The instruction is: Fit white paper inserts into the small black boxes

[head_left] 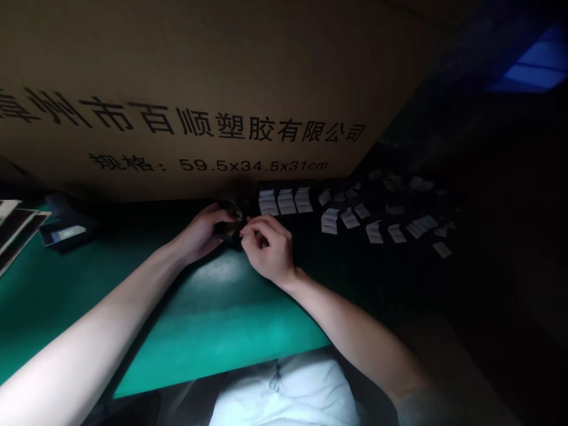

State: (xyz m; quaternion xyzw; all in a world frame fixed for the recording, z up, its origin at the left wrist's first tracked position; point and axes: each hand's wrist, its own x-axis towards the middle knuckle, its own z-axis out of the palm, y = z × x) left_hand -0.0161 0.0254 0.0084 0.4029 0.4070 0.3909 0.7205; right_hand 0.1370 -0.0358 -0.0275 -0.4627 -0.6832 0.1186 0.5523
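Note:
My left hand [205, 232] is closed around the side of a small black box [231, 228], its thumb along the near inner edge. Inside the box something brownish shows dimly; the detail is too dark to make out. My right hand [271, 247] is at the box's right side, thumb and forefinger pinched together by its rim. Whatever lies between those fingertips is hidden. Both hands are above the green table mat [222, 319], close to the big carton.
A large printed cardboard carton [199, 71] walls off the back. Several folded white paper slips [331, 220] lie scattered to the right. At the left are another black box [64, 234] with something pale in it and a stack of flat dark, pale-edged pieces [20, 234].

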